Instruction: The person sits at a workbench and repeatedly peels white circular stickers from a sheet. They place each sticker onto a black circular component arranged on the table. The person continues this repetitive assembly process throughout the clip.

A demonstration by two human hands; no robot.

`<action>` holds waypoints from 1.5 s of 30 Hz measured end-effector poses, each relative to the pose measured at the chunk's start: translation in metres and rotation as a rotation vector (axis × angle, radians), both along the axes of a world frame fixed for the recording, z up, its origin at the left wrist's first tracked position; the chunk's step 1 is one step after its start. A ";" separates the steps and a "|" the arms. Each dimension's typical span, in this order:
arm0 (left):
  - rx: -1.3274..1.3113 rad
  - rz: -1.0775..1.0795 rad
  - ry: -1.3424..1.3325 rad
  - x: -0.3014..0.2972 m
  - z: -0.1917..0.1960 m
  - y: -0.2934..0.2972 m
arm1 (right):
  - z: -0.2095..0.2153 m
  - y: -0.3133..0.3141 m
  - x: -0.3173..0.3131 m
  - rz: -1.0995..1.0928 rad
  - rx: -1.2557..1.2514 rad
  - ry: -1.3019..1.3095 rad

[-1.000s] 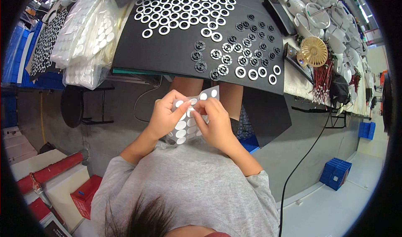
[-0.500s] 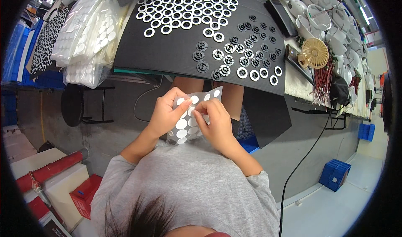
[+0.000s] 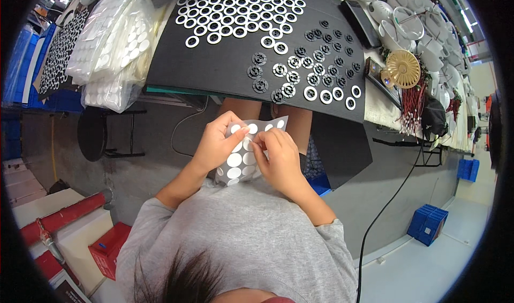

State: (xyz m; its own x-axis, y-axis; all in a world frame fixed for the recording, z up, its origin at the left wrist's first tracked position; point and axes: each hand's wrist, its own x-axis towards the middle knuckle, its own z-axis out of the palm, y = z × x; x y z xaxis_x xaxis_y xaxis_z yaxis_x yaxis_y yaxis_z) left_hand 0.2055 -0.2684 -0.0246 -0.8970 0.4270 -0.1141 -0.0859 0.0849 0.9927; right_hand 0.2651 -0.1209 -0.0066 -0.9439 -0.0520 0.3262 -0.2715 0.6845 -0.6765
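- Wide black flat mat (image 3: 225, 67) on the workbench, tilted toward the seated person, reaching over the knees.
- Many white flat rings with a dark centre (image 3: 241, 8) in neat rows on the far half of the mat; judged as the finished part.
- Smaller group of dark round toothed discs (image 3: 292, 62) on the near right half, no white on top; a few white rings (image 3: 326, 95) along the near edge. Judged: more than half done, about twenty dark pieces left.
- Clear plastic bags of white round pads (image 3: 107, 51) stacked at the left of the mat.
- Grey backing sheet with white round stickers (image 3: 241, 156) held above the lap, below the mat edge; several dots present on it.
- Left hand (image 3: 217, 145) closed around the left side of the sheet, thumb on top.
- Right hand (image 3: 278, 158) pinching at one sticker near the sheet's middle, fingertips together; sticker lifted or not, cannot tell.
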 end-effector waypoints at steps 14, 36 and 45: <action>0.011 0.036 -0.111 -0.012 -0.015 -0.003 | 0.033 0.037 0.000 0.103 -0.358 -0.227; -0.115 -0.391 0.062 -0.031 0.002 0.033 | 0.002 0.061 -0.075 -0.320 0.137 -0.050; -0.093 -0.324 0.091 -0.034 0.006 0.026 | 0.003 0.061 -0.073 -0.322 0.198 0.049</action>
